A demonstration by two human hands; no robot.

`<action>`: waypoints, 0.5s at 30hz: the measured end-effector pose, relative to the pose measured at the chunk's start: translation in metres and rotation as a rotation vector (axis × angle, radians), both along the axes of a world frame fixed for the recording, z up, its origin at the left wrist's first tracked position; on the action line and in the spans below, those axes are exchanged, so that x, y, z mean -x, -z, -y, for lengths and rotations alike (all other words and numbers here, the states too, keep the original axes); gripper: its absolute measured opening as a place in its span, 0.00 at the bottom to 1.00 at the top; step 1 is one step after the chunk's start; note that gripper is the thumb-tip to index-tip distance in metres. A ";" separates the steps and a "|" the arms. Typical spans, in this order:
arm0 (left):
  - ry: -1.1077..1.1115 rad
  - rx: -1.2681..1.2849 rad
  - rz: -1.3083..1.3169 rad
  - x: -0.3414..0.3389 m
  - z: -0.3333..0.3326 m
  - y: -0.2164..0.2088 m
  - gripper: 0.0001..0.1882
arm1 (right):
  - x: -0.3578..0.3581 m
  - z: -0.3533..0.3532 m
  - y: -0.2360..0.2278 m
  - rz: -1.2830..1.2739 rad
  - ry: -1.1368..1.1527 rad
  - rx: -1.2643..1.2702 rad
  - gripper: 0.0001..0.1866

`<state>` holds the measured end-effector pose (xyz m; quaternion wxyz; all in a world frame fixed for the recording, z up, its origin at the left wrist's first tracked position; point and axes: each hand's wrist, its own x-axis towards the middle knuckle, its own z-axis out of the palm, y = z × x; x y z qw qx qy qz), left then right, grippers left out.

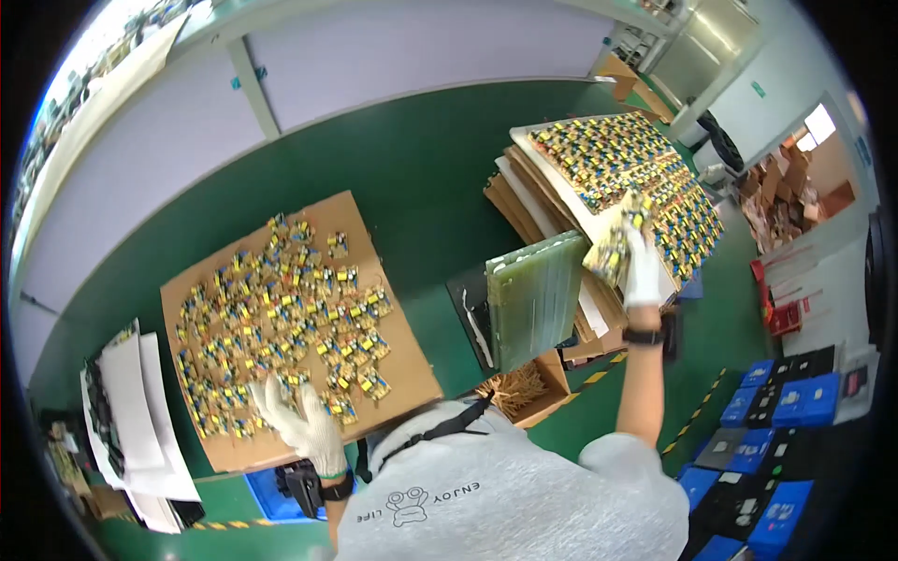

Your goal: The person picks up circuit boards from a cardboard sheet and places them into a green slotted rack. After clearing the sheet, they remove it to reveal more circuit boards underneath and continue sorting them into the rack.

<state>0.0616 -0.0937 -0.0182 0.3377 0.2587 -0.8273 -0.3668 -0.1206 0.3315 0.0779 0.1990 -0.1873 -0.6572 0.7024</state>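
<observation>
Many small circuit boards point(290, 318) with yellow and blue parts lie loosely over a brown cardboard sheet point(398, 346) on the left of the green table. My left hand point(304, 430), in a white knit glove, rests at the near edge of these boards, its fingers apart and touching the closest ones. On the right, my gloved right hand point(642, 276) is closed on a yellowish circuit board point(610, 254), blurred by motion. It hangs over the near edge of a layered stack whose top white sheet point(585, 220) carries neat rows of similar boards point(613, 154).
A thick greenish translucent slab point(538, 299) stands between the two work areas. Below it is an open carton point(543, 393) of thin tan strips. White sheets point(136, 402) lie at far left. Blue and black trays point(781, 439) cover the lower right floor. A pale partition point(402, 56) borders the table.
</observation>
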 end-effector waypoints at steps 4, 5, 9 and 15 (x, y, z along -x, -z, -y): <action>0.131 0.008 0.014 0.015 -0.018 -0.013 0.25 | -0.088 0.036 0.046 0.191 0.115 -0.484 0.23; 0.154 -0.008 0.064 0.021 -0.025 -0.019 0.27 | -0.100 0.045 0.067 0.164 0.179 -0.625 0.23; 0.293 -0.083 0.034 0.043 -0.045 -0.026 0.28 | -0.116 0.057 0.151 0.220 0.156 -0.788 0.17; 0.406 -0.032 0.027 0.056 -0.061 -0.029 0.28 | -0.085 0.071 0.142 0.020 0.290 -0.850 0.15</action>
